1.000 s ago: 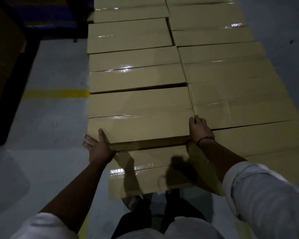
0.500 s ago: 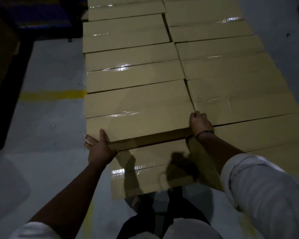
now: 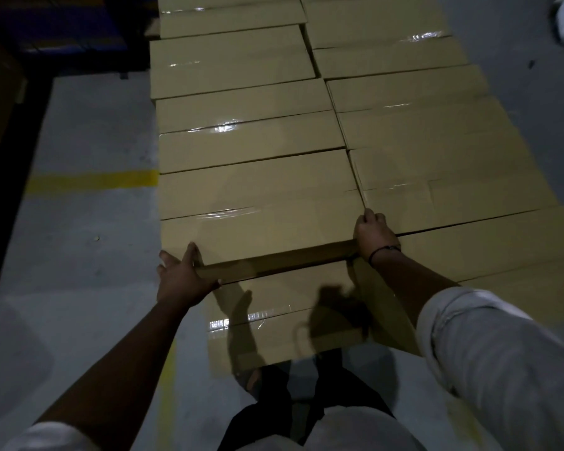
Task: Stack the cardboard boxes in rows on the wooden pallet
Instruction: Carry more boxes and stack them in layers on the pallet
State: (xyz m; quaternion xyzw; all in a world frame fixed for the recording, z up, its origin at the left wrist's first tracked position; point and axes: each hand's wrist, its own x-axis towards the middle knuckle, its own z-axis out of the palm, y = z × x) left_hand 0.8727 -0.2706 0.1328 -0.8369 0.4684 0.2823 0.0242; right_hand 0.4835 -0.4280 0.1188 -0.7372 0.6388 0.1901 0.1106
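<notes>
Honestly there's no text to read here. The cardboard boxes [image 3: 248,164] show plain brown tops with no print, labels, brand or numbers that I can make out, just glare off the clear tape. It's pretty dim too, so anything small would be lost anyway. The only marking of any kind is a yellow line [image 3: 92,182] painted on the floor [image 3: 79,125], running up to the left edge of the stack, and it has no letters or digits on it.
</notes>
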